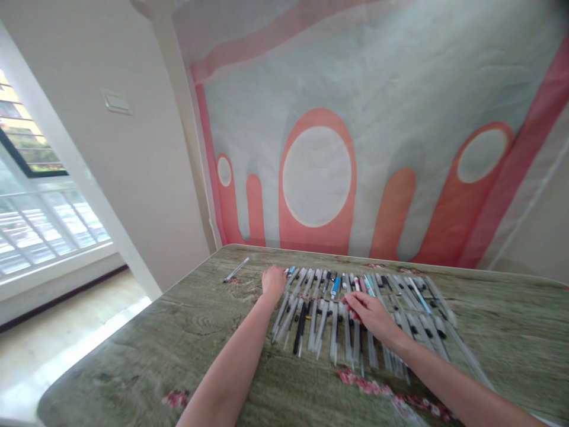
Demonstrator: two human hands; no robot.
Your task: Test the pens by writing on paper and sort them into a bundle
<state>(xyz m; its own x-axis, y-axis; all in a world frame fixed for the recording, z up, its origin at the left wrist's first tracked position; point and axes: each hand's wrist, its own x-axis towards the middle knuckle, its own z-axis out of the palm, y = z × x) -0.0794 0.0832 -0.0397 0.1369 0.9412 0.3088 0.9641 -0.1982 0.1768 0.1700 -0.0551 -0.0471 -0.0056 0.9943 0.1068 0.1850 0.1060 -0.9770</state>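
Note:
Pens and clear pen parts lie side by side in two rows on a wood-patterned table [213, 320]. At the left end of the back row, my left hand [273, 281] rests low with its fingers curled in, beside a blue-and-white pen [290, 271]. What those fingers hold, if anything, is hidden. My right hand [368, 311] hovers over the middle of the rows, thumb and fingertips pinched together; I cannot make out anything between them. Near it are a blue marker [335, 287] in the back row and, farther left, a black pen [300, 328] in the front row.
A single clear pen [236, 270] lies apart at the table's back left. Behind the table hangs a printed wall covering [249, 118] in grey and coral. Left of the table stand a white wall [146, 148] and a window with a railing [48, 219].

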